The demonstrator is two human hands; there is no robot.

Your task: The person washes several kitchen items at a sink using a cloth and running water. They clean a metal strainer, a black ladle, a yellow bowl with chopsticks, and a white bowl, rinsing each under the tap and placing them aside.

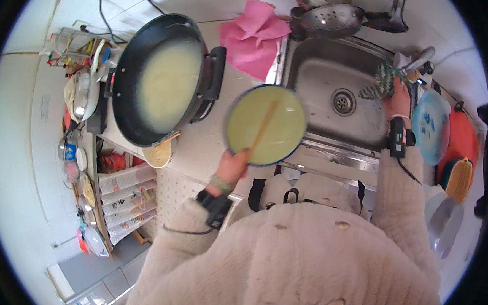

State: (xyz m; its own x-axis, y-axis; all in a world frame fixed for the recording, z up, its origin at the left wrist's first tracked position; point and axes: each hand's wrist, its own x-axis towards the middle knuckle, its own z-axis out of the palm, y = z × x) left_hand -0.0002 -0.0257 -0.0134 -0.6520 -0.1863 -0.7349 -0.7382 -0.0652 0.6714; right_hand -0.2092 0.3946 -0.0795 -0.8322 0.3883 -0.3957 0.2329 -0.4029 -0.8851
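My left hand [231,168] is closed around the lower end of a wooden stick [264,126], probably chopsticks, at the near rim of a blue-rimmed bowl [283,144]. Whether the fingers also clasp the rim is hard to tell. Pale yellow-green shows inside the bowl, which is slightly blurred. My right hand [399,100] reaches over the right side of the steel sink [334,80], by the faucet [418,62]. Against its fingers is a green-and-white patterned cloth [382,83] at the spout; its grip is partly hidden.
A black wok [127,84] with pale cloudy liquid stands at left. Below it sits a tub of light powder [159,154]. A pink cloth [254,41] lies behind the bowl. Right of the sink are a blue basin [429,127] and an orange basket [460,180].
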